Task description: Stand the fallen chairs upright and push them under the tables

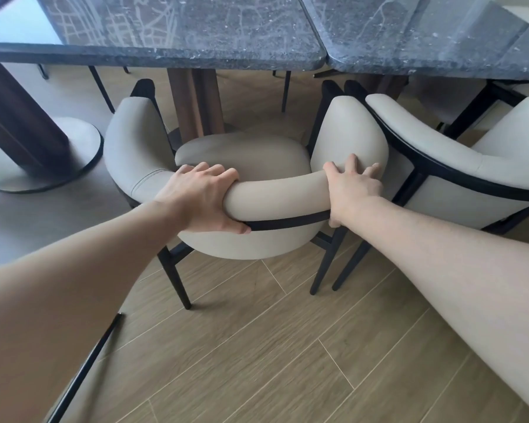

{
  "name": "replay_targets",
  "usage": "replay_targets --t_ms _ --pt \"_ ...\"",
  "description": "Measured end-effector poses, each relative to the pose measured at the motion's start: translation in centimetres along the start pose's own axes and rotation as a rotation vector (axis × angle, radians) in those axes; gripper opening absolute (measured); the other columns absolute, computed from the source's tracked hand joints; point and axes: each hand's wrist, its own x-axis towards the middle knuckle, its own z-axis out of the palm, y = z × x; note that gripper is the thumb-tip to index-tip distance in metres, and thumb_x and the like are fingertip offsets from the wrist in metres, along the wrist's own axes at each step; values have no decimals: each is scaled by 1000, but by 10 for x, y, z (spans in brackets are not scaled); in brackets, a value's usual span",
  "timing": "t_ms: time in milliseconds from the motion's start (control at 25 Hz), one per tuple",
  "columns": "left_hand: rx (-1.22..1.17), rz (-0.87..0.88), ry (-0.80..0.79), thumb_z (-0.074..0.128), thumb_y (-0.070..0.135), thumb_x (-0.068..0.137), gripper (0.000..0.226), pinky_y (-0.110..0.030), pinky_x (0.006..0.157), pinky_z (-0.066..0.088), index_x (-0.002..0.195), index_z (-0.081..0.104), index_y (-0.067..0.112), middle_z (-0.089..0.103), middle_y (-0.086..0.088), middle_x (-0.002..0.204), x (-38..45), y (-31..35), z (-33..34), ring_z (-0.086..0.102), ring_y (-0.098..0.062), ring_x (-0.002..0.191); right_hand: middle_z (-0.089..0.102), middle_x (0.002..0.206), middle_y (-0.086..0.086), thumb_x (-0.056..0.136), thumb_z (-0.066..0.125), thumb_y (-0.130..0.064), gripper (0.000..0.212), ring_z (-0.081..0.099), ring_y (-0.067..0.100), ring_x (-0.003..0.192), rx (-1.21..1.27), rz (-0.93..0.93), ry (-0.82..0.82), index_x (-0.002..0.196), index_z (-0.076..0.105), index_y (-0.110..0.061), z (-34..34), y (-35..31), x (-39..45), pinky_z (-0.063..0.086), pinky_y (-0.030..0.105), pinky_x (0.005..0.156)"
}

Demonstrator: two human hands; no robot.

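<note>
At frame centre, beige chair [242, 157] upright on four black legs, seat front tucked just beneath edge of dark marble table [171, 29], curved padded backrest nearest camera. Left hand [202, 199] wrapped over backrest top at about 9 o'clock from its middle, fingers curled over inner face toward seat, thumb hooked underneath on black trim band; firm grip, narrow. Right hand [351, 184] clamped on same backrest at 3 o'clock, where back bends into right armrest, fingers spread over padding, thumb tucked down behind. Both forearms bare, reaching in from 7 and 4 o'clock. Just beside at 3 o'clock, second chair [471, 166] of same make, upright, rear legs nearly touching first chair's. Second marble table [425, 32] at 1 o'clock, butted against first. Round pedestal base [58, 154] at 9 o'clock. Thin black rod [86, 367] at 7 o'clock, slanting across wood-plank floor [272, 361].
</note>
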Motion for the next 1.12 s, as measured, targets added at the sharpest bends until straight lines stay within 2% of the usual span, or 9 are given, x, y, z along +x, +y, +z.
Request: replay_targets --t_ms 160,280,400,520,600,760,880,960,1120 --pt "-112 -164 67 63 86 54 95 -39 114 27 130 48 32 56 1 128 -18 11 6 46 -26 128 6 160 20 85 69 -10 92 12 57 145 31 42 27 155 9 -21 1 -14 -15 53 45 85" --pt "-98 -252 105 69 69 74 99 -43 123 9 153 28 27 32 -4 158 -34 27 17 19 -26 151 -6 162 21 82 76 -22 109 10 54 146 98 28 7 156 -5 -21 10 -15 -33 49 42 78" --pt "-6 -288 30 63 61 85 108 -50 126 1 161 -5 24 -2 -5 171 -59 36 18 -7 -26 157 -13 162 22 81 74 -35 111 6 47 149 209 -19 -6 156 -7 -24 11 -14 -59 40 48 105" --pt "-104 -263 220 54 63 88 99 -50 125 -5 161 -6 35 -12 -2 171 -84 43 20 -10 -25 158 -11 165 18 82 69 -49 103 -1 42 152 284 -292 309 157 2 -27 6 -21 -77 18 56 119" --pt "-116 -211 338 55 61 86 99 -49 125 -5 161 -5 35 -12 -2 171 -89 51 28 -9 -24 158 -12 167 13 81 72 -50 109 -4 37 154 267 -480 471 158 0 -26 9 -29 -79 11 54 122" --pt "57 -110 236 70 59 80 119 -48 124 -8 162 -9 23 -9 -4 172 -57 59 41 -10 -27 158 -10 168 7 84 70 -54 111 -7 31 154 210 -488 432 159 -6 -23 31 -42 -57 3 55 123" --pt "56 -91 264 54 54 97 89 -53 124 -1 163 7 18 9 -7 171 -41 59 45 4 -32 158 12 165 12 94 42 -64 87 4 33 153 272 -459 437 159 7 -19 39 -44 -45 0 59 119" --pt "25 -73 290 46 49 103 73 -55 124 5 162 18 17 20 -9 169 -37 57 43 15 -34 156 18 162 13 95 38 -64 83 9 35 151 264 -476 426 158 12 -18 38 -44 -38 1 60 119" --pt "2 -70 299 47 46 103 68 -56 123 10 160 26 14 28 -10 166 -34 58 36 23 -36 154 18 162 13 96 38 -64 82 8 34 151 254 -468 376 158 10 -18 28 -43 -38 1 59 119"
